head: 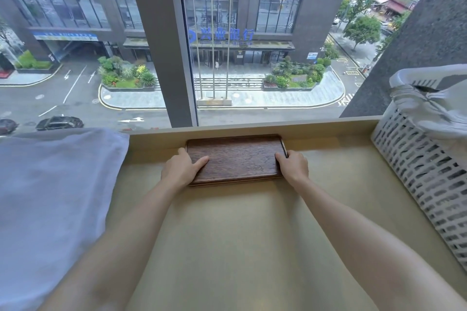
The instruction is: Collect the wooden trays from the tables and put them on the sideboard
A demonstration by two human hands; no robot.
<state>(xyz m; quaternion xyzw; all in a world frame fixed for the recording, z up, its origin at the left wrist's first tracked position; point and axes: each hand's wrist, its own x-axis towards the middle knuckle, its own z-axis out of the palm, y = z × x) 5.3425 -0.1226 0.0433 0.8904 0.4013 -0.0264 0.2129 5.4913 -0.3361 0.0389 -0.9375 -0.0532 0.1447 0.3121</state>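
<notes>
Both hands on the wooden tray (236, 159), one per short end. Left hand (182, 168): thumb lies flat across the tray's top face, pointing inward; the other fingers (181, 152) curl round the left edge, tips mostly hidden past the rim, so can't tell how far under they reach. Right hand (294, 166): fingers held together and hooked over the right edge near the far corner, thumb side hidden behind the knuckles, can't tell whether it's under the tray. Tray sits between the two sets of fingers, flat, long side across the view, on the beige ledge (240, 222); its far long edge is just beside the raised back lip under the window (265, 45). A second thin edge shows under the near rim, can't tell if that's another tray or a shadow. Outboard of the left fingers: white pillow (50, 197), apart from the tray. Outboard of the right fingers, well apart: white perforated basket (424, 171) with white cloth (434, 108) bunched over its top. Bare forearms run back from both hands toward the camera
</notes>
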